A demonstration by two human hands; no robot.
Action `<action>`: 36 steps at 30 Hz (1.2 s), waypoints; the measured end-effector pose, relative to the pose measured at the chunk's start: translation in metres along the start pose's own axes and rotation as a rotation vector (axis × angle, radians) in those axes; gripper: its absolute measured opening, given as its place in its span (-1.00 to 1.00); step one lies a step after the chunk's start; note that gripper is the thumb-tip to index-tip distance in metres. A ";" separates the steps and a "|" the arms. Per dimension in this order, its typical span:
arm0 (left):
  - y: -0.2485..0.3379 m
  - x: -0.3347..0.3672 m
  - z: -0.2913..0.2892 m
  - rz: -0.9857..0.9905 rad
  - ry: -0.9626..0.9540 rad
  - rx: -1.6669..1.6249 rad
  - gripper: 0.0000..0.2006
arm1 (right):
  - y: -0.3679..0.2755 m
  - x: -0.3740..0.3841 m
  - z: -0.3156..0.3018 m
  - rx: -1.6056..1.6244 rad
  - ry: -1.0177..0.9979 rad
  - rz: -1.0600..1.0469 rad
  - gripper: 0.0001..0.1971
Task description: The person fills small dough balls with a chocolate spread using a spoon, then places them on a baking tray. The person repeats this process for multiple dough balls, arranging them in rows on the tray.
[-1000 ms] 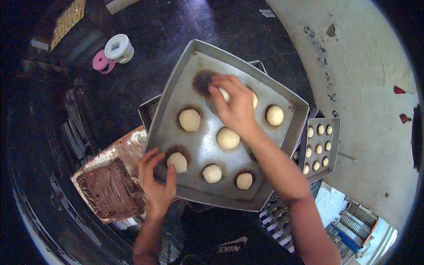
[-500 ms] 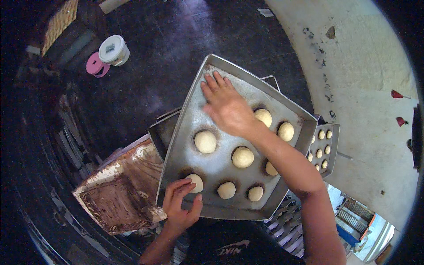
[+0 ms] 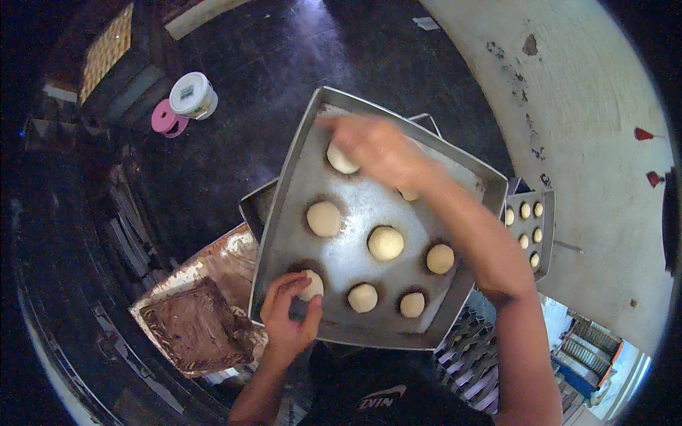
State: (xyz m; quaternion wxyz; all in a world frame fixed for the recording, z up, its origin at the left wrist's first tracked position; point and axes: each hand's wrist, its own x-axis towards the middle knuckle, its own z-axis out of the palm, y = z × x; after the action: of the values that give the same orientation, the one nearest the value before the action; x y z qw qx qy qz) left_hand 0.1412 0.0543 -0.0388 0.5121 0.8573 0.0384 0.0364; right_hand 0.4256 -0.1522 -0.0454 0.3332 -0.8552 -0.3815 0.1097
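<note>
A square metal baking tray (image 3: 362,334) holds several round, pale dough balls, spaced apart. At its near left corner, my left hand (image 3: 290,316) curls its fingers and thumb around a dough ball (image 3: 311,285). My right hand (image 3: 380,149), smeared by motion, is over the far part of the tray. It partly covers the far-left dough ball (image 3: 341,159), and its fingers are too blurred to read. A middle dough ball (image 3: 386,243) and a left one (image 3: 325,219) lie untouched. My right forearm hides part of the tray's right side.
Another tray (image 3: 257,202) sits beneath this one. At right, a smaller-looking tray (image 3: 545,241) carries more dough balls beside a pale wall (image 3: 582,106). A brown-smeared container (image 3: 188,326) stands left. A white lidded bucket (image 3: 193,96) and a pink lidded item (image 3: 168,118) stand on the dark floor.
My right hand has shifted from lying flat with spread fingers over the far-left spot, uncovering part of the dough ball there. My left hand stays at its ball. The view has shifted slightly.
</note>
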 end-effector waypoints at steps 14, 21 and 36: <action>0.112 -0.029 0.121 0.094 0.498 -0.438 -0.83 | -0.148 -0.231 0.041 1.038 0.698 0.481 -0.82; 0.095 -0.173 0.122 -0.026 0.288 -0.481 -0.85 | -0.224 -0.342 0.120 0.937 0.586 0.491 -0.70; -0.041 -0.357 -0.029 -0.283 0.527 -0.570 -0.41 | -0.267 -0.247 0.376 0.368 0.115 0.237 -0.63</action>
State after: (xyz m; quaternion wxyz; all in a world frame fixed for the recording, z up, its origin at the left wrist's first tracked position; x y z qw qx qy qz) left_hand -0.2184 0.0621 -0.0693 0.7016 0.6289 0.2741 0.1928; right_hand -0.0646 -0.0189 -0.1704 0.4895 -0.8238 -0.2322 0.1666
